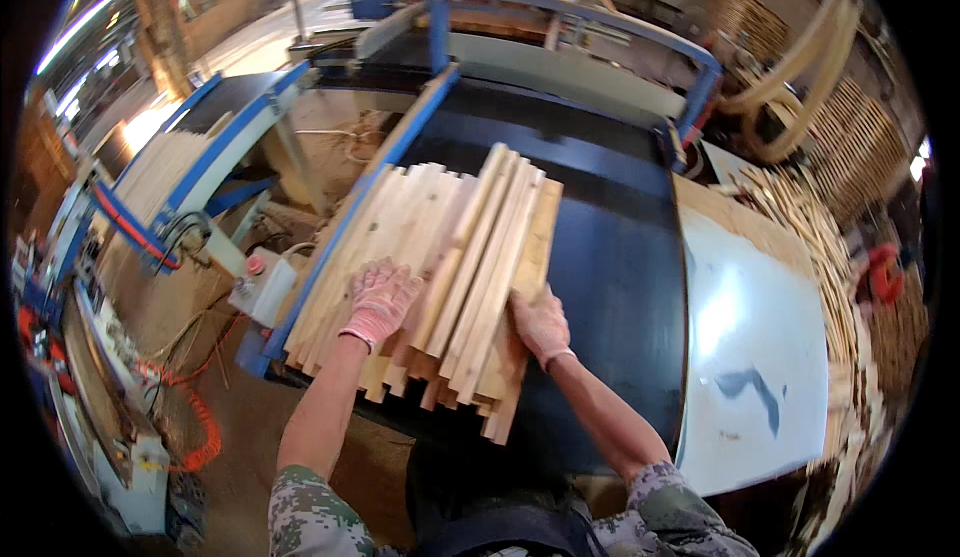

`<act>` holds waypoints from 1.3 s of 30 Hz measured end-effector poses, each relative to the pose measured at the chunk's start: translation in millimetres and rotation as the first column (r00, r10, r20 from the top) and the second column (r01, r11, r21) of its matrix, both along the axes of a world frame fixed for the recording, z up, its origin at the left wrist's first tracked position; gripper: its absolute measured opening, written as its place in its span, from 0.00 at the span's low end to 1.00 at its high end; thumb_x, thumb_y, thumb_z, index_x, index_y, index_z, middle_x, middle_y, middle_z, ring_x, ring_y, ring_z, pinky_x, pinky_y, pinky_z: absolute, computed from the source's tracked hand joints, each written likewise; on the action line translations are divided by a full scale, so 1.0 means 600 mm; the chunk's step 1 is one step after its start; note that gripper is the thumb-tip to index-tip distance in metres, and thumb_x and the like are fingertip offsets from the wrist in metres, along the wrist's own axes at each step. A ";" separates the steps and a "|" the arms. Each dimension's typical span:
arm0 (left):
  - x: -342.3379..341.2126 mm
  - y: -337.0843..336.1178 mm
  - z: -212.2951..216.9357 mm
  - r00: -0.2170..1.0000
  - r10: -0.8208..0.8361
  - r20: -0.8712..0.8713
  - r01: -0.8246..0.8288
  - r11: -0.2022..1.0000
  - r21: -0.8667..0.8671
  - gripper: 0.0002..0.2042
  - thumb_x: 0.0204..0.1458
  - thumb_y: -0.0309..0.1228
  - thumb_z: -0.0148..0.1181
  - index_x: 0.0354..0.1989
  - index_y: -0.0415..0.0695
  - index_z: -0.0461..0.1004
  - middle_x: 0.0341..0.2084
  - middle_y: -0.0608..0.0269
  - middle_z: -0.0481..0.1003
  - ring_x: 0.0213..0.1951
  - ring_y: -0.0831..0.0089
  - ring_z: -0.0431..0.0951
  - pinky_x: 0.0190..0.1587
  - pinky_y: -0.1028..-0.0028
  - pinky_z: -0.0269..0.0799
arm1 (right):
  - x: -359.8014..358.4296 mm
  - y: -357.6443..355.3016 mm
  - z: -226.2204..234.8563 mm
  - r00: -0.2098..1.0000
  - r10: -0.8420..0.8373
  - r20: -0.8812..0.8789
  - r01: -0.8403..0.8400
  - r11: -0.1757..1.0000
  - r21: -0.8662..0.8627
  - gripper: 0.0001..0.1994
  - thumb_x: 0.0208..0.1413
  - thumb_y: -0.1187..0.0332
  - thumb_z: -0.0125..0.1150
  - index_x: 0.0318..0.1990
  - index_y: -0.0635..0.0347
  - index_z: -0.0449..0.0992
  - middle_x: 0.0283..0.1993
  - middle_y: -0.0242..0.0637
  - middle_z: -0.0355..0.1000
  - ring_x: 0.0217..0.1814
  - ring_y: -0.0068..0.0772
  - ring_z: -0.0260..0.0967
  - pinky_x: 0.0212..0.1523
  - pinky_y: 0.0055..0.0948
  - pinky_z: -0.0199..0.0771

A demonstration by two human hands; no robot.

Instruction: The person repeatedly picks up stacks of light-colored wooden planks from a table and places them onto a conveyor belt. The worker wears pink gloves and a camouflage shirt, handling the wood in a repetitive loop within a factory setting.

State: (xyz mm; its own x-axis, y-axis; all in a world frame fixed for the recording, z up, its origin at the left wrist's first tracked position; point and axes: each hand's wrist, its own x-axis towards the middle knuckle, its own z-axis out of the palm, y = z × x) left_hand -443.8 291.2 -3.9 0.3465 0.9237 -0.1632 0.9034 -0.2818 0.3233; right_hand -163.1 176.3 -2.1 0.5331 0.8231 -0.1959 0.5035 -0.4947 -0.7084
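Several pale wooden slats (440, 257) lie side by side on a black conveyor belt (610, 257), with a tilted bundle of slats (495, 257) resting on top of them at the right. My left hand (380, 299), in a pink knitted glove, presses flat on the lower slats. My right hand (540, 325), also gloved, grips the right edge of the tilted bundle near its near end. The slats' near ends overhang the belt's front edge.
A blue machine frame (400, 137) borders the belt on the left. A white panel (750, 347) lies to the right, with stacked slats (830, 257) beyond it. An orange coiled hose (200, 427) and a grey control box (262, 287) sit at the left on the sawdust floor.
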 end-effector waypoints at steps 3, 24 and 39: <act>0.012 0.009 -0.013 0.991 -0.016 0.133 0.025 0.998 -0.064 0.39 0.71 0.64 0.40 0.80 0.47 0.63 0.83 0.46 0.50 0.83 0.47 0.45 0.83 0.49 0.31 | -0.032 0.015 -0.012 0.995 -0.005 0.096 0.001 0.999 0.042 0.42 0.67 0.45 0.60 0.75 0.69 0.54 0.70 0.66 0.67 0.67 0.72 0.71 0.66 0.57 0.74; 0.134 -0.065 0.076 0.824 0.012 0.567 0.107 0.978 -0.178 0.38 0.60 0.39 0.72 0.77 0.43 0.65 0.64 0.45 0.78 0.65 0.56 0.78 0.68 0.64 0.72 | -0.040 0.016 0.077 0.997 0.021 -0.075 -0.025 0.998 -0.061 0.40 0.59 0.40 0.65 0.59 0.76 0.76 0.54 0.66 0.80 0.59 0.62 0.81 0.61 0.49 0.80; 0.328 -0.301 0.060 0.789 -0.170 0.591 0.300 0.945 -0.128 0.37 0.61 0.49 0.68 0.73 0.39 0.65 0.56 0.42 0.81 0.57 0.48 0.82 0.63 0.55 0.77 | 0.154 -0.261 0.075 0.997 -0.029 -0.069 0.041 0.983 0.177 0.32 0.60 0.44 0.65 0.61 0.63 0.78 0.52 0.54 0.83 0.57 0.56 0.82 0.62 0.48 0.79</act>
State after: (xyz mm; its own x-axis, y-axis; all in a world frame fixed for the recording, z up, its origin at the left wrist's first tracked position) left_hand -247.1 110.5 32.2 0.6376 0.7691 -0.0435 0.4544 -0.3300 0.8274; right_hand -70.7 19.5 42.7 0.5532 0.8289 -0.0835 0.4373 -0.3742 -0.8178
